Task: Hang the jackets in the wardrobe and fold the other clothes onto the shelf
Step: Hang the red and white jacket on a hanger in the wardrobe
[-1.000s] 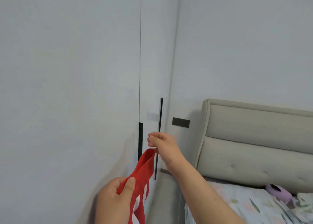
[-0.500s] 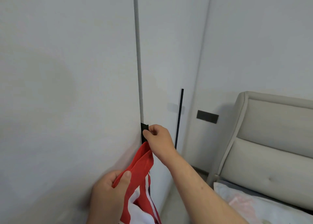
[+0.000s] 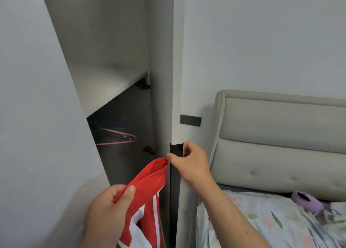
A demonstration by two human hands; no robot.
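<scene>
My left hand grips a red and white garment low in the middle of the view; its lower part runs out of frame. My right hand grips the black handle strip on the edge of the white wardrobe door, which stands swung open. Inside the wardrobe, a pale shelf sits above a dark hanging space. A pink hanger hangs there with nothing on it.
The closed left wardrobe door fills the left side. To the right stand a grey padded headboard and a bed with floral bedding. A purple soft toy lies on the bed. A dark wall plate sits beside the headboard.
The wardrobe door was closed; my right hand took its black handle and pulled it open, revealing the shelf and hanger. My left hand has kept hold of the red garment.
</scene>
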